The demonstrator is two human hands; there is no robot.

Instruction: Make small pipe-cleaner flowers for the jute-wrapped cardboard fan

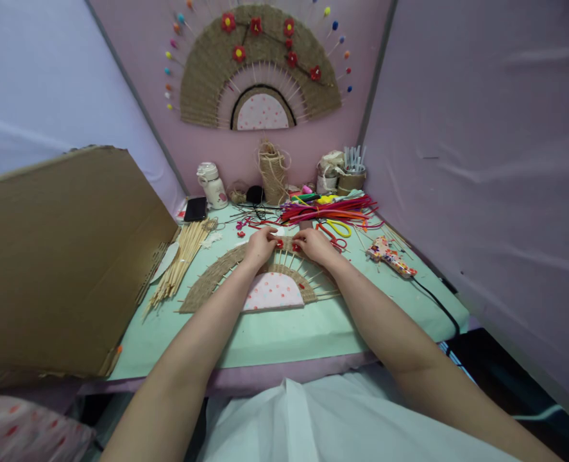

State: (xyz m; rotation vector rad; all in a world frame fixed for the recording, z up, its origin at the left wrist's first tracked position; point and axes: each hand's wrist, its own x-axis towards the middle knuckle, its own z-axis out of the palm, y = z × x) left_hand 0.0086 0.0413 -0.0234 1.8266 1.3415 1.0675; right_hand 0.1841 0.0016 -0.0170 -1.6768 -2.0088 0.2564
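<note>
A half-round fan of woven twine point(219, 268) on thin sticks lies flat on the table, its base covered in spotted pink cloth point(274, 292). Over the top of its woven band, my left hand point(262, 246) has its fingers closed at a small red flower point(280, 244). Close beside it, my right hand point(312, 245) pinches at a second red flower point(296, 246). Both flowers lie against the twine, and fingertips partly hide them. The right part of the fan shows bare sticks beneath my right forearm.
A bundle of sticks point(181, 260) and a cardboard sheet point(67, 256) are at left. Red pipe cleaners point(330, 210), yellow-handled scissors point(339, 228) and a twine spool point(273, 173) are behind. A corded, flower-patterned glue gun point(390, 256) lies right. A finished fan point(202, 83) hangs on the wall.
</note>
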